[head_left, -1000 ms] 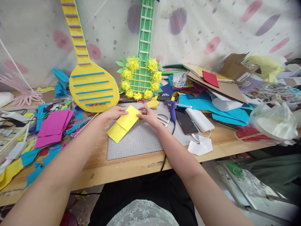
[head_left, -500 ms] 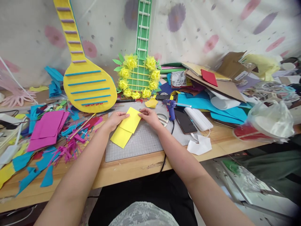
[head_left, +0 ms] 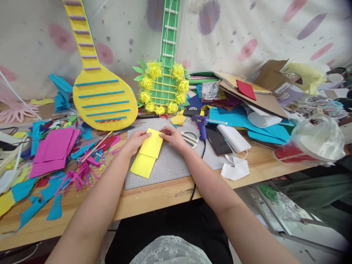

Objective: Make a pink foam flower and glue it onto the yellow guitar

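Folded yellow crepe paper (head_left: 150, 150) hangs over the grey cutting mat (head_left: 172, 170), its layers stepped so that a longer one shows below. My left hand (head_left: 138, 140) pinches its upper left corner between thumb and fingers. At the upper right corner my right hand (head_left: 172, 137) grips the same paper, fingertips partly behind it. Scissors (head_left: 190, 138) with pale handles lie just beyond my right hand. A blue glue gun (head_left: 202, 127) rests beside them, its cord running down over the table edge.
A yellow paper lute (head_left: 104, 99) and a green one ringed with yellow flowers (head_left: 164, 84) lean at the back. Magenta sheets (head_left: 53, 152) and scraps lie left. A phone (head_left: 219, 141), white power bank (head_left: 233, 138), bagged red cup (head_left: 291, 154) and stacked cardboard (head_left: 255, 97) are right.
The yellow paper has turned a little more upright and shifted slightly left, with both hands still holding its top corners. The view has shifted slightly.
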`<state>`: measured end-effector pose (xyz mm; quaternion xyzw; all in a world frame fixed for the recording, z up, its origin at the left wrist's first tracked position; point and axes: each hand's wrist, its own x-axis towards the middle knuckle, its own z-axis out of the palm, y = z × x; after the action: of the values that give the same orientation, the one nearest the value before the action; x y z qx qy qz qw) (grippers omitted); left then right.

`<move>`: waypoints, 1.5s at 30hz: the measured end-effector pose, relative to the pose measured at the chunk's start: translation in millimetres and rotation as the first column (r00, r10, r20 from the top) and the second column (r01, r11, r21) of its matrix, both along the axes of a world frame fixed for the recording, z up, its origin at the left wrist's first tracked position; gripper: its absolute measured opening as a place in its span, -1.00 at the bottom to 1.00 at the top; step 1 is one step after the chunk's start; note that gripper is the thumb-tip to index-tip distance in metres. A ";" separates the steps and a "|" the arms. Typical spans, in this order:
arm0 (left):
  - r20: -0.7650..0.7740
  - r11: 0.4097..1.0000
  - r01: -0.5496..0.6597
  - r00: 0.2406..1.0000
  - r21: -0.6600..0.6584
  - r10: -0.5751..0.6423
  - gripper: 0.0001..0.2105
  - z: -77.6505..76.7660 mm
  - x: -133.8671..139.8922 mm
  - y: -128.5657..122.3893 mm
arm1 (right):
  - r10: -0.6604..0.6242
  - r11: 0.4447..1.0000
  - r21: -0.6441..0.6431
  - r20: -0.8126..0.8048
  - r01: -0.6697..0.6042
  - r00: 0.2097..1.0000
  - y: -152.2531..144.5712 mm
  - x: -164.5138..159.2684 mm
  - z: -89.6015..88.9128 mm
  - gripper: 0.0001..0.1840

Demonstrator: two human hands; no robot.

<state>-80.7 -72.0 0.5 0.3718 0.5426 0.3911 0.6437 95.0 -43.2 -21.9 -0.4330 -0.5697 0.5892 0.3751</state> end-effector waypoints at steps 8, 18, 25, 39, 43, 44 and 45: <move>0.030 0.991 -0.135 0.990 0.011 0.135 -0.82 -3.7 5.9 -4.5 | -0.045 0.999 0.030 -0.030 0.045 0.999 -0.3 -9.6 -2.7 -0.81; 0.070 0.986 -0.166 0.984 0.011 0.165 -0.85 -3.9 9.2 -5.3 | -0.086 0.993 0.082 -0.049 0.090 0.995 3.4 -9.7 -9.6 -0.82; 0.081 0.986 -0.169 0.983 0.016 0.167 -0.80 -6.6 8.1 -4.9 | -0.074 0.992 0.094 -0.063 0.080 0.995 4.3 -8.6 -10.4 -0.78; 0.128 0.969 -0.228 0.968 0.095 0.216 -0.78 -8.3 16.7 -6.7 | -0.122 0.991 -0.072 -0.204 0.109 0.971 -0.8 -6.2 -5.3 -0.63; 0.121 0.967 -0.241 0.965 0.081 0.231 -0.82 -8.7 16.3 -6.6 | -0.113 0.993 -0.050 -0.214 0.105 0.970 -0.7 -6.5 -4.6 -0.63; 0.120 0.967 -0.244 0.965 0.079 0.234 -0.82 -8.9 16.2 -6.5 | -0.111 0.994 -0.044 -0.212 0.104 0.971 -0.7 -6.5 -4.4 -0.63; 0.121 0.966 -0.245 0.965 0.078 0.235 -0.82 -9.0 16.1 -6.3 | -0.109 0.994 -0.040 -0.208 0.103 0.972 -0.8 -6.5 -4.3 -0.63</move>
<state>-64.5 -78.4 -8.6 0.3104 0.5286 0.5107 0.6028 88.5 -44.0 -26.2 -0.4035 -0.4943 0.6189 0.4580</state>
